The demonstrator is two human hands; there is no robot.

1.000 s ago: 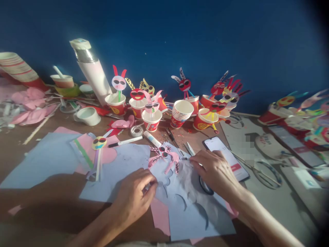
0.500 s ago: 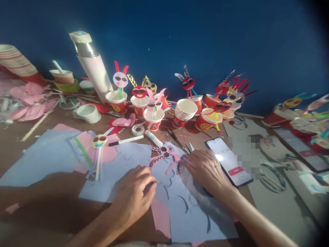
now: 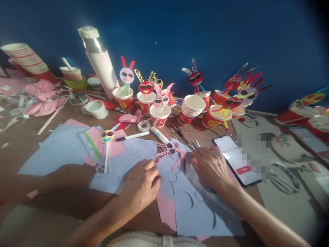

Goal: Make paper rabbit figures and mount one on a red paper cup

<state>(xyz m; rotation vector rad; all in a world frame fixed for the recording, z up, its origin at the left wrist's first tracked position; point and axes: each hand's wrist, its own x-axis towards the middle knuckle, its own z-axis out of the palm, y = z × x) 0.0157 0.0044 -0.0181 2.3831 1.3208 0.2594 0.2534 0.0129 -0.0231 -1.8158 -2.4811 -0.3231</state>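
My left hand (image 3: pixel 142 180) rests on the white paper (image 3: pixel 185 188), its fingers curled in. What they hold, if anything, is hidden. To the right, my right hand (image 3: pixel 210 168) lies with its fingers stretched forward over the same sheet, fingertips beside pink paper cutouts (image 3: pixel 177 154). Those cutouts carry dark round eye shapes and black leaf-like drawings, and lie between the two hands. Dark curved pen lines mark the sheet below them. Left of my left hand lies a yellow paper face (image 3: pixel 107 136) with dark eyes on pale stick legs.
Paper cups (image 3: pixel 160 118) holding paper-faced figures line the back, beside a tall flask (image 3: pixel 101 65). A glue stick (image 3: pixel 159 134), marker (image 3: pixel 133 136), tape roll (image 3: pixel 143 126) and scissors (image 3: pixel 196 143) lie ahead of my hands. A lit phone (image 3: pixel 238 161) sits right; stacked cups (image 3: pixel 28 60) lean left.
The view has turned slightly, so the things on the table appear shifted to the right. Both hands stay in nearly the same places over the paper.
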